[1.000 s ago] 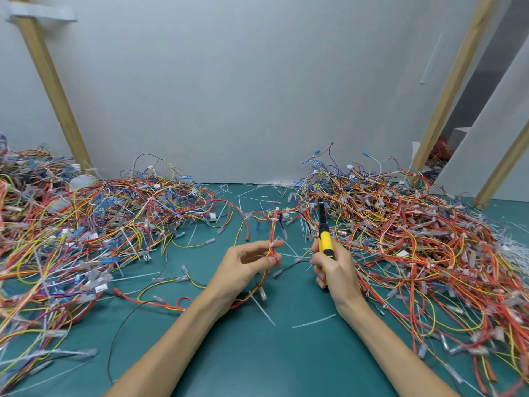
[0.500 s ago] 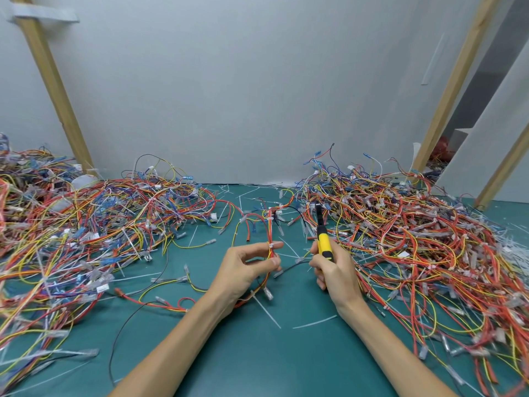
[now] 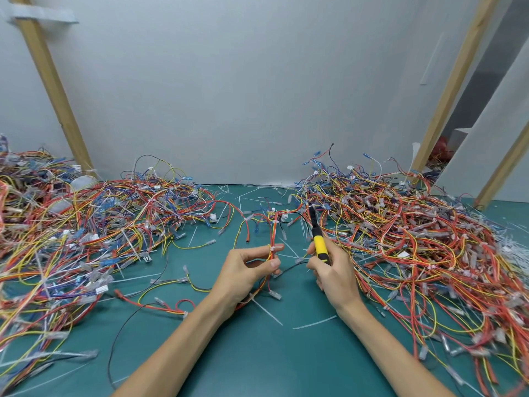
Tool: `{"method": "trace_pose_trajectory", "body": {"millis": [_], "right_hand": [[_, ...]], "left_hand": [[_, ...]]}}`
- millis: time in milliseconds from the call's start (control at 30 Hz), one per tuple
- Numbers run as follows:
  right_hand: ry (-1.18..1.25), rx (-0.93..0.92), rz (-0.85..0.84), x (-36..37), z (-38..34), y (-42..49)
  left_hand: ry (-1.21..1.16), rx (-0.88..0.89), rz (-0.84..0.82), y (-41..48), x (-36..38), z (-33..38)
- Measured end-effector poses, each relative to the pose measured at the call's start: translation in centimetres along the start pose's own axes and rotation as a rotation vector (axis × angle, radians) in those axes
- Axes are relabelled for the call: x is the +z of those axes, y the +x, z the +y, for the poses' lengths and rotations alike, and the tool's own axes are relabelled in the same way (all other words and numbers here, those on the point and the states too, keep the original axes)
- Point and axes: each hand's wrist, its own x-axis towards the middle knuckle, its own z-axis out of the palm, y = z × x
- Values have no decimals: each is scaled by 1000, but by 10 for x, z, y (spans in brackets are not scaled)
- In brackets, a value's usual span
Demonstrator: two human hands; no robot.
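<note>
Green matting [image 3: 257,353] covers the work surface and meets a plain pale wall [image 3: 243,96] at the far edge. Slanted wooden posts stand at far left [image 3: 54,90] and far right [image 3: 455,81]. Heaps of red, yellow and blue wire harnesses lie at left [image 3: 86,230] and right [image 3: 415,239], with a strip of mat between them. White cable-tie offcuts [image 3: 315,322] are scattered on that strip.

At centre, the left hand [image 3: 243,276] pinches a red-and-yellow wire bundle [image 3: 273,233] between thumb and forefinger, at a white cable tie [image 3: 274,248]. The right hand [image 3: 335,273], just right of the bundle, grips a yellow-handled tool [image 3: 319,245]. Its black tip points to the far side, apart from the bundle.
</note>
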Motion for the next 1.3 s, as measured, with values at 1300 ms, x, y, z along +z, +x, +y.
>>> {"method": "trace_pose_trajectory", "body": {"millis": [1300], "right_hand": [[-874, -403, -192, -27, 2, 8]], "left_hand": [[337, -102, 184, 2, -8, -3]]}}
